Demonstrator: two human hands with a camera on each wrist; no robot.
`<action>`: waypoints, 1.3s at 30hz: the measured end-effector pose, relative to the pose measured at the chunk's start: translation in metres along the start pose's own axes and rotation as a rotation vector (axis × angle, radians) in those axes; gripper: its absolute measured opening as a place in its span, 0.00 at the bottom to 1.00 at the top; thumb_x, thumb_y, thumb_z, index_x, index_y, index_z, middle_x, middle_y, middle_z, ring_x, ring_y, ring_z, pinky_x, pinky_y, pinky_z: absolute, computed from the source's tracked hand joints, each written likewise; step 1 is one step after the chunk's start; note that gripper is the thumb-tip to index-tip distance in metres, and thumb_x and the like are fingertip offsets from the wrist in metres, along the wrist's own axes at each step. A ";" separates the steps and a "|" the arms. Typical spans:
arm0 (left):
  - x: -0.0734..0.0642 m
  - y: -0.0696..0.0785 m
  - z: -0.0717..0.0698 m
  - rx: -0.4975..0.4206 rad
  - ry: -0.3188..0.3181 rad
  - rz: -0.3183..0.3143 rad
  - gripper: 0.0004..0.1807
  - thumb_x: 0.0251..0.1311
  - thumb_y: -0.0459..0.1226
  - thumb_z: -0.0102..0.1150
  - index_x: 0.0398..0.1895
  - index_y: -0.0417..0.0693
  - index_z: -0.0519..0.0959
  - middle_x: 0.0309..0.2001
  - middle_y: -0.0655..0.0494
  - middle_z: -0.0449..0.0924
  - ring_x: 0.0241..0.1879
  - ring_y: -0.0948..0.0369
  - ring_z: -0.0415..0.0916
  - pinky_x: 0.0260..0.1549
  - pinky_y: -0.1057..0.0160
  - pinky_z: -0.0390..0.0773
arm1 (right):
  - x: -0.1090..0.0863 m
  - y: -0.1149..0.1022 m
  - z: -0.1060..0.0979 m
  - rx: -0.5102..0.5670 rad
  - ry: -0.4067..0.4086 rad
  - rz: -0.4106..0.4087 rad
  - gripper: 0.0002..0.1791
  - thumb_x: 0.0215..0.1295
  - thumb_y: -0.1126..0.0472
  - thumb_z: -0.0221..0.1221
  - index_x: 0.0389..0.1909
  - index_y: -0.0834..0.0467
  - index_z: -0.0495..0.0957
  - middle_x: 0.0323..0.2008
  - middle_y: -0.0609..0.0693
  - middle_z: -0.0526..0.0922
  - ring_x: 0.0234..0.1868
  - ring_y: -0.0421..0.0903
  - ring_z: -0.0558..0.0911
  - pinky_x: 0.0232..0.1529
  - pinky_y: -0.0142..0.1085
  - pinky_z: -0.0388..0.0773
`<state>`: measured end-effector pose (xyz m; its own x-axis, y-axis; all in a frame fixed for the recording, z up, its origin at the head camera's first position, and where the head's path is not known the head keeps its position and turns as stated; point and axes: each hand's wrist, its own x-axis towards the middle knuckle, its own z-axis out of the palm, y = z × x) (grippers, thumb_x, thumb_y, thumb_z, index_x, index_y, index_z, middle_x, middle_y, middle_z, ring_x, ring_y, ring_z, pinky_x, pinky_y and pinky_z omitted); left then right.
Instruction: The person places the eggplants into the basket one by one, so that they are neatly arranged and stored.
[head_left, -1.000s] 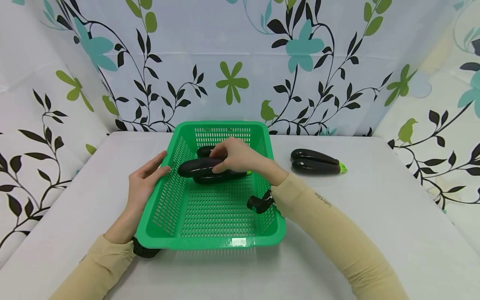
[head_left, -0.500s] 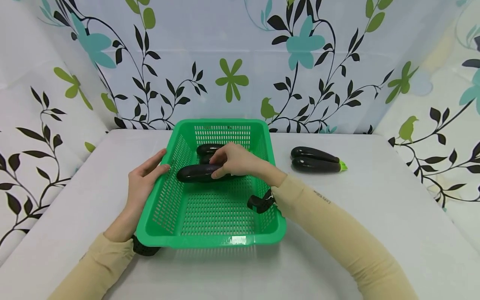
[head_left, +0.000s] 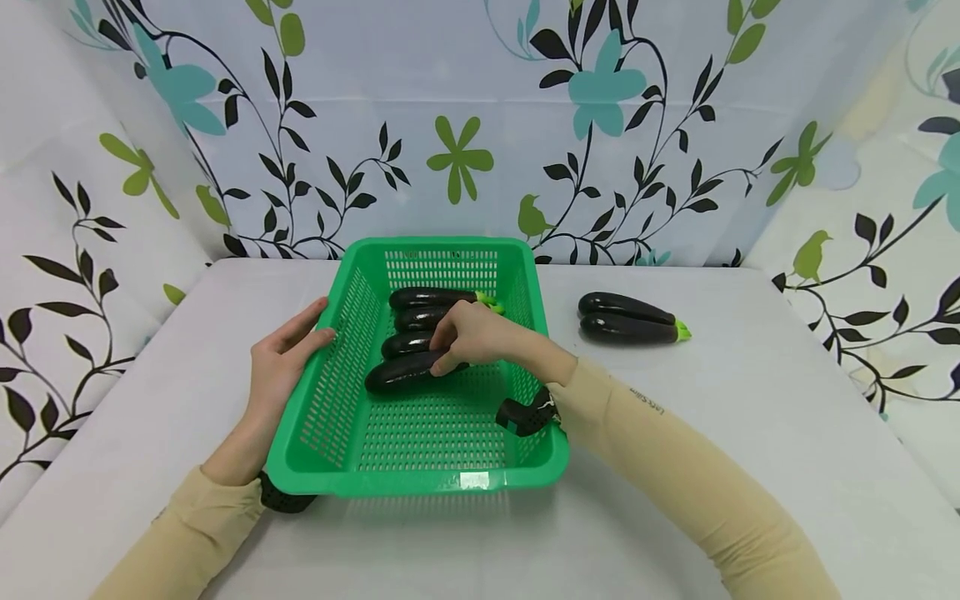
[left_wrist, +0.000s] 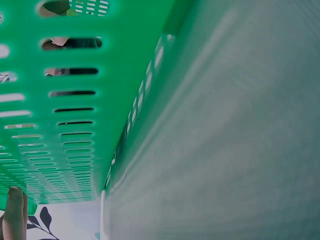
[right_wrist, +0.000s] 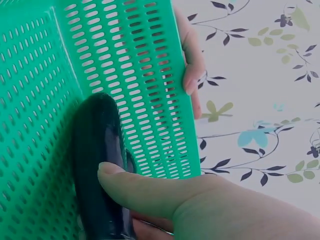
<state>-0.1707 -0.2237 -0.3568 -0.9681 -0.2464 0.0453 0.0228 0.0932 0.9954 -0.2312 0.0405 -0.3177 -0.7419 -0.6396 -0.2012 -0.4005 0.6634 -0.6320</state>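
A green plastic basket (head_left: 420, 483) with slotted walls stands on the table, several dark glossy eggplants side by side in its far half. My right hand (head_left: 480, 337) reaches in from the right and grips the nearest eggplant (head_left: 401, 375). In the right wrist view, the thumb lies along this eggplant (right_wrist: 97, 150); its stem end is hidden by the hand. Close behind it lies another eggplant (head_left: 405, 344), with more eggplants (head_left: 429, 297) farther back. My left hand (head_left: 281, 367) holds the basket's left rim, thumb at the edge and fingers along the outside.
Two more eggplants (head_left: 630, 318) lie together on the white table (head_left: 675, 400) right of the basket, green stems pointing right. A patterned cloth (head_left: 450, 83) hangs right behind the basket and along both sides.
My right hand has brought the eggplant down and nearer, from over the others to beside the row. The eggplants behind now show more. My left hand stays at the rim.
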 end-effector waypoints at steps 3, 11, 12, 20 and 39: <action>-0.001 0.001 0.000 0.009 0.000 -0.007 0.27 0.64 0.40 0.66 0.67 0.52 0.75 0.62 0.67 0.78 0.68 0.69 0.68 0.46 0.81 0.74 | 0.001 0.002 0.001 -0.023 -0.015 0.032 0.17 0.60 0.57 0.71 0.49 0.57 0.85 0.48 0.50 0.86 0.47 0.46 0.82 0.45 0.36 0.80; -0.001 0.001 0.000 0.014 0.003 -0.015 0.28 0.64 0.41 0.66 0.67 0.54 0.75 0.61 0.70 0.78 0.68 0.68 0.68 0.46 0.81 0.74 | 0.001 0.002 0.001 -0.060 0.000 0.064 0.13 0.58 0.57 0.73 0.43 0.57 0.87 0.42 0.49 0.88 0.40 0.45 0.82 0.41 0.36 0.80; -0.001 0.001 0.000 0.014 0.004 -0.015 0.28 0.64 0.41 0.67 0.67 0.54 0.76 0.61 0.70 0.78 0.68 0.68 0.67 0.47 0.81 0.74 | 0.000 0.001 0.001 -0.065 0.003 0.066 0.12 0.58 0.57 0.73 0.41 0.57 0.87 0.40 0.48 0.88 0.39 0.45 0.82 0.40 0.36 0.80; -0.001 0.001 -0.001 0.009 0.006 -0.027 0.27 0.63 0.41 0.67 0.67 0.56 0.76 0.61 0.72 0.78 0.69 0.68 0.67 0.46 0.81 0.74 | 0.001 0.003 0.002 -0.074 0.038 0.060 0.10 0.54 0.58 0.75 0.36 0.57 0.88 0.35 0.48 0.88 0.35 0.44 0.81 0.34 0.33 0.78; -0.002 0.002 0.001 -0.017 -0.005 -0.017 0.28 0.63 0.42 0.68 0.67 0.54 0.76 0.58 0.76 0.80 0.64 0.72 0.70 0.45 0.81 0.75 | -0.003 0.004 -0.001 -0.044 0.139 0.069 0.10 0.54 0.62 0.74 0.36 0.60 0.88 0.33 0.48 0.88 0.36 0.46 0.80 0.35 0.35 0.77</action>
<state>-0.1686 -0.2221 -0.3554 -0.9696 -0.2429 0.0281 0.0108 0.0722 0.9973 -0.2318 0.0457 -0.3188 -0.8346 -0.5338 -0.1360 -0.3668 0.7227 -0.5858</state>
